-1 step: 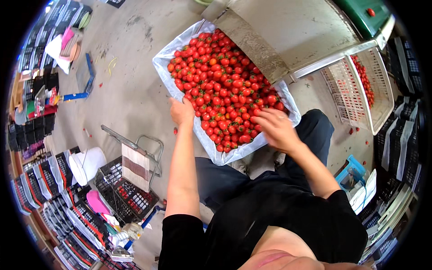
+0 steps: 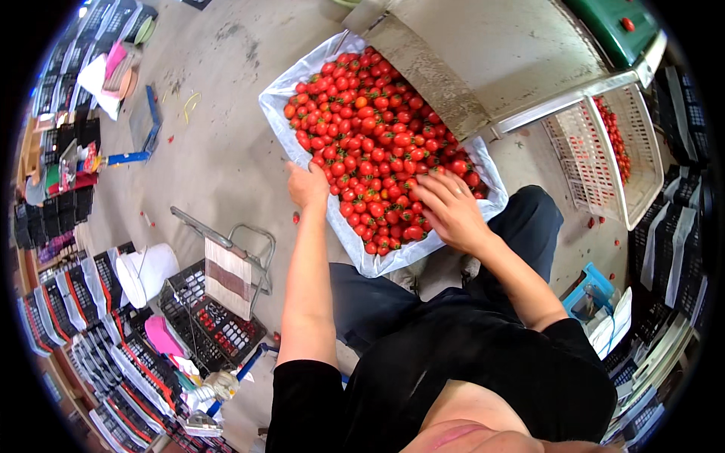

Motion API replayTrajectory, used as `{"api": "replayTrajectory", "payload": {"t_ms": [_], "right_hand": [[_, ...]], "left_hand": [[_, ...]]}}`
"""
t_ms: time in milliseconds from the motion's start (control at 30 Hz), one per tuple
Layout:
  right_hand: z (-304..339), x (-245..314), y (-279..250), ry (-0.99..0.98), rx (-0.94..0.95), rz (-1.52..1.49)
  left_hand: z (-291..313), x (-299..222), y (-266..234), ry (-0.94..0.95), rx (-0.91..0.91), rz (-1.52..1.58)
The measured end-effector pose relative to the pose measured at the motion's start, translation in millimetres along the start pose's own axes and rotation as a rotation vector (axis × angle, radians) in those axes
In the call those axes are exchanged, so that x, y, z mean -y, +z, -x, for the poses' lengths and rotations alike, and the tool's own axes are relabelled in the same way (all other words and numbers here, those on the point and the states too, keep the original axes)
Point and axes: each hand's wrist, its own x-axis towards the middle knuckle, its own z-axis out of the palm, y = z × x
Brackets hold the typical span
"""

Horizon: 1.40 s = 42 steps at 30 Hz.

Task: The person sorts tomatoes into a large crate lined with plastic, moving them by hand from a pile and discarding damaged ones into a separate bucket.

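Before me is a crate lined with pale bluish-white plastic, heaped with small red cherry tomatoes with green stems. My left hand is closed on the crate's left rim, part of its fingers hidden by the hand itself. On the near right part of the tomatoes lies my right hand, palm down and fingers stretched out, touching the top layer. No tomato shows in its grip. A metal chute slopes down to the crate's far right edge.
At the right stands a white slatted basket with tomatoes inside. To the left are a folding stool, a black crate and a white bucket. Stacked black crates line the sides. Loose tomatoes lie on the floor.
My right hand has moved slightly left and toward me over the tomatoes, its fingers reaching further onto the heap. My left hand stays at the rim.
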Motion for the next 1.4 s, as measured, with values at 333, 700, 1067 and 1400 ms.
{"api": "replayTrajectory", "payload": {"t_ms": [333, 700, 1067, 1400], "right_hand": [[-181, -70, 112, 0.476, -0.018, 0.249], [-90, -10, 101, -0.013, 0.128, 0.231], [50, -40, -22, 0.225, -0.086, 0.137], [42, -131, 9, 0.763, -0.035, 0.007]], "left_hand": [[4, -1, 10, 0.021, 0.007, 0.099], [2, -4, 4, 0.003, 0.051, 0.121], [4, -11, -1, -0.075, 0.151, 0.148], [14, -31, 6, 0.923, -0.134, -0.381]]}}
